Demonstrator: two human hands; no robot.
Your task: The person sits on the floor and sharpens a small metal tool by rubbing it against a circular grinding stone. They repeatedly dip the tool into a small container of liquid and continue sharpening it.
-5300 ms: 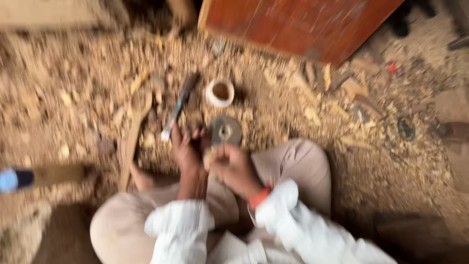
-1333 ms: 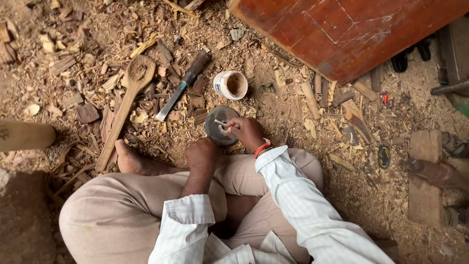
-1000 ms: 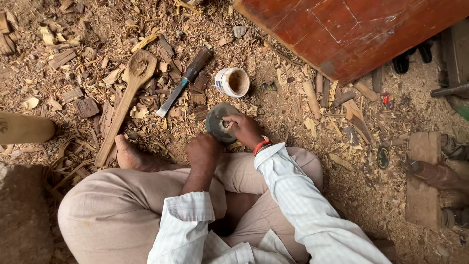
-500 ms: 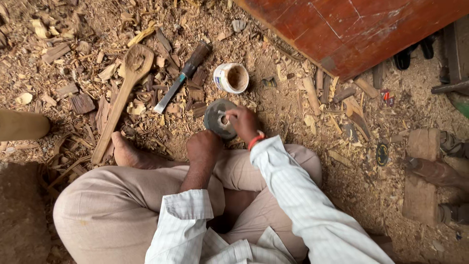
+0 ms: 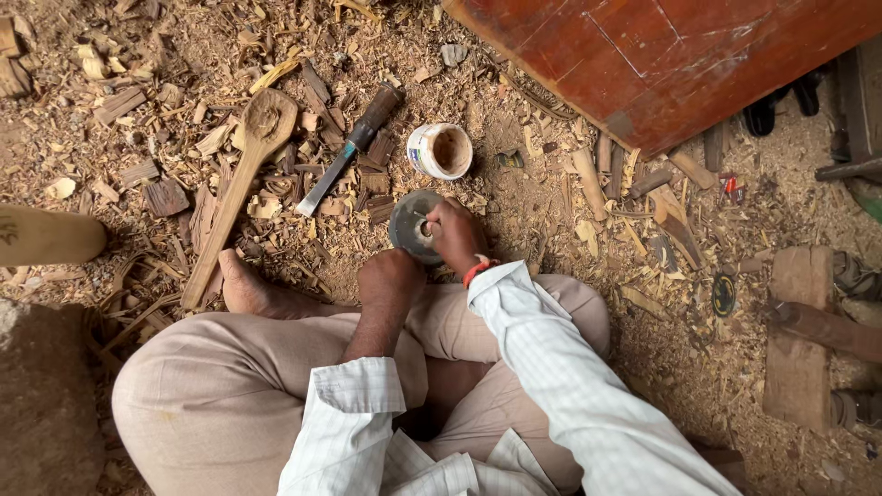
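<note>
Both hands rest on a round grey disc [image 5: 411, 225] at frame centre, the right hand [image 5: 454, 233] pinching something small at its middle, left hand [image 5: 390, 278] closed at its lower edge, below a white cup [image 5: 439, 151].

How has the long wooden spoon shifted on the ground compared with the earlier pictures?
No. The wooden spoon lies beside the chisel and foot as before; only the camera moved.

right hand [image 5: 453, 234] on grey disc [image 5: 409, 223] | left hand [image 5: 390, 277] beside | white cup [image 5: 439, 151] near
</note>
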